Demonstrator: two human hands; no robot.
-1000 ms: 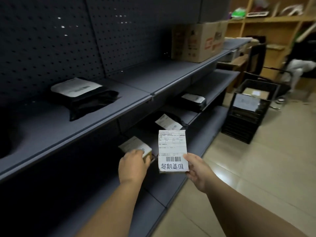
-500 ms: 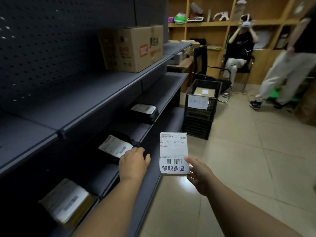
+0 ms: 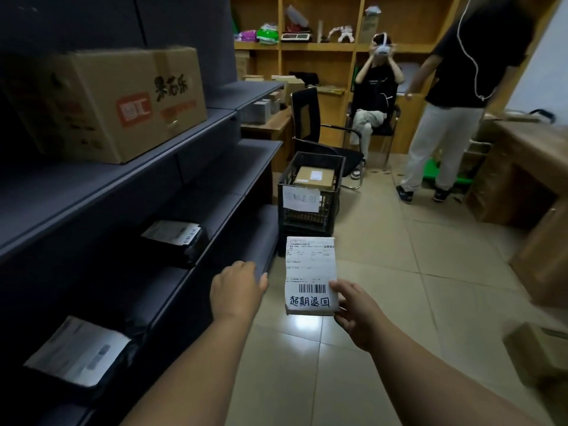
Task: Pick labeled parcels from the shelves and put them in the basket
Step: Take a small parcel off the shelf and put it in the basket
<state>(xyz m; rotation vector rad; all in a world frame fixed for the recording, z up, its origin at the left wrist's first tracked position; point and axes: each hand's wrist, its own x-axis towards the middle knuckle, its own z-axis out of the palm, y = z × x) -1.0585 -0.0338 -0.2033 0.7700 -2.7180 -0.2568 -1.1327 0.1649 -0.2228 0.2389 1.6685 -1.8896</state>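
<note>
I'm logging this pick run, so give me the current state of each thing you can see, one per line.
Left hand: empty, fingers loosely curled, near the shelf edge.
Right hand: pinches the labeled parcel.
Labeled parcel: held upright, label facing the camera.
Basket: on the floor, one brown box inside.
Black bag parcel: lying on the shelf, label up.
Cardboard carton: closed, on the upper shelf.

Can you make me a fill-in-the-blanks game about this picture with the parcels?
The labeled parcel is held by the ____ hand.
The black basket stands on the ____.
The big cardboard box sits on the ____ shelf.
The basket already holds a ____ parcel.

Missing words: right; floor; top; brown
</note>
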